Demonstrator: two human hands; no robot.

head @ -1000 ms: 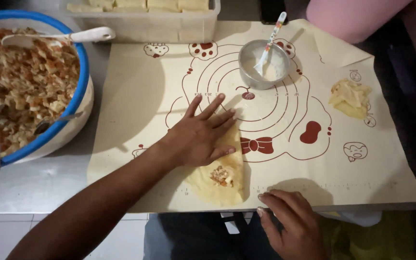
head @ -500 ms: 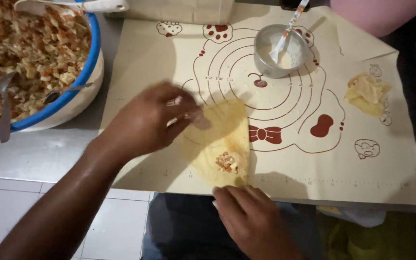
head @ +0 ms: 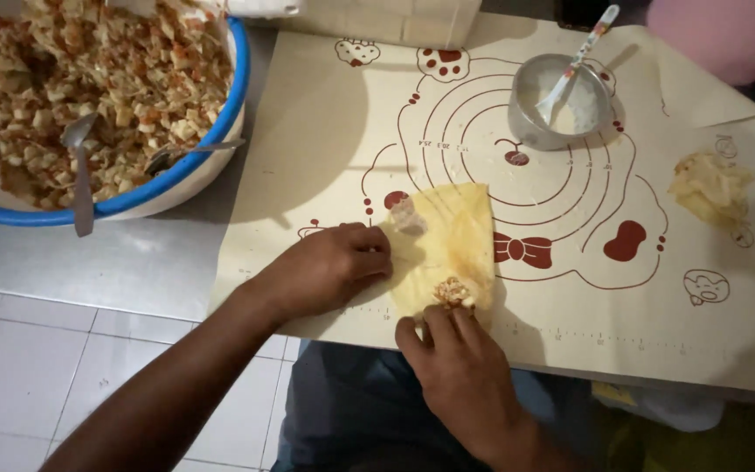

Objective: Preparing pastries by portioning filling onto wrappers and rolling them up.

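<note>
**Both hands on the folded wrapper at the mat's near edge**

The left hand (head: pixel 329 267) sits curled at the wrapper's nine o'clock side, fingers bent in and pressing on the pastry's left edge, not lifting it. The right hand (head: pixel 456 367) comes in from six o'clock, fingertips (head: pixel 440 322) bunched loosely and touching the bottom tip of the yellow wrapper (head: pixel 447 249), right where a bit of filling (head: pixel 453 291) pokes out (crumbly, brownish). Whether those fingertips actually pinch the dough cannot be told from this angle.

The wrapper itself lies flat on the cream baking mat (head: pixel 325 131), folded into a rough wedge, wide at twelve o'clock and narrowing toward six, just left of the printed red bow. A small pale lump (head: pixel 408 214) rests at its upper left corner.

Up at one o'clock from the wrapper stands a small metal bowl (head: pixel 561 100) with white paste and a plastic spoon (head: pixel 578 57) leaning in it. Out at three o'clock, well apart, lies a crumpled scrap of dough (head: pixel 711 185) on the mat.

At ten o'clock, off the mat on the steel counter (head: pixel 133 262), there's a big blue-rimmed bowl (head: pixel 176 170) heaped with chopped filling, and two metal spoons (head: pixel 79 170) stuck into it. A pale container (head: pixel 395 19) sits at the mat's far edge, at twelve o'clock.
</note>
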